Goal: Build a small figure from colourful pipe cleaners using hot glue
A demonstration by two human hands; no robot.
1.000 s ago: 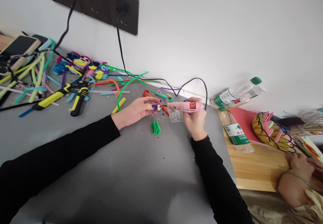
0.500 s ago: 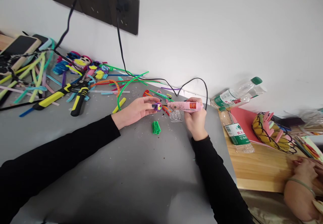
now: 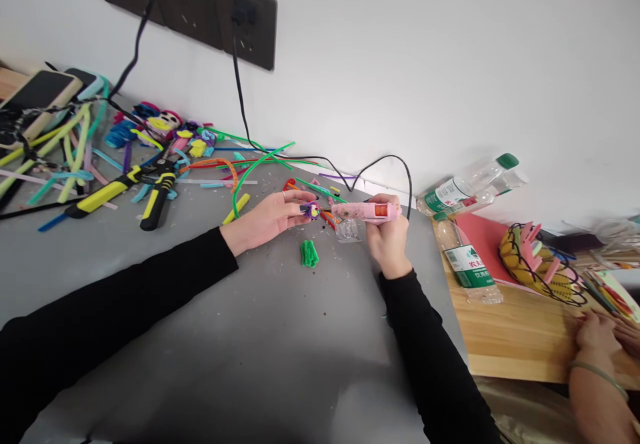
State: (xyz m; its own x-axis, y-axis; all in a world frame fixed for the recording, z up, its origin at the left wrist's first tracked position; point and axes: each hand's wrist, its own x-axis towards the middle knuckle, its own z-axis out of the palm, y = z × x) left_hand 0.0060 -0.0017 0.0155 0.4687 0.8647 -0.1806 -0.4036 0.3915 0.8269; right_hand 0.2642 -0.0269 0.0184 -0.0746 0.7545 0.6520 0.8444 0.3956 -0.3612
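Observation:
Between the fingertips of my left hand is a small purple pipe-cleaner piece with yellow and white bits in its middle. My right hand is wrapped round a pink hot glue gun, its nozzle pointing left and right up at the purple piece; whether the tip touches it I cannot tell. A folded bundle of green pipe cleaner lies on the grey table just below the two hands. Under the glue gun sits a clear plastic piece.
Yellow-black pliers and many loose pipe cleaners cover the left side, with phones behind. A black cord runs from the wall socket. Water bottles and a yellow basket stand right, near another person's arm.
My hands hold almost the same pose, with the glue gun shifted very slightly. At the far right, the other person's arm has moved a little.

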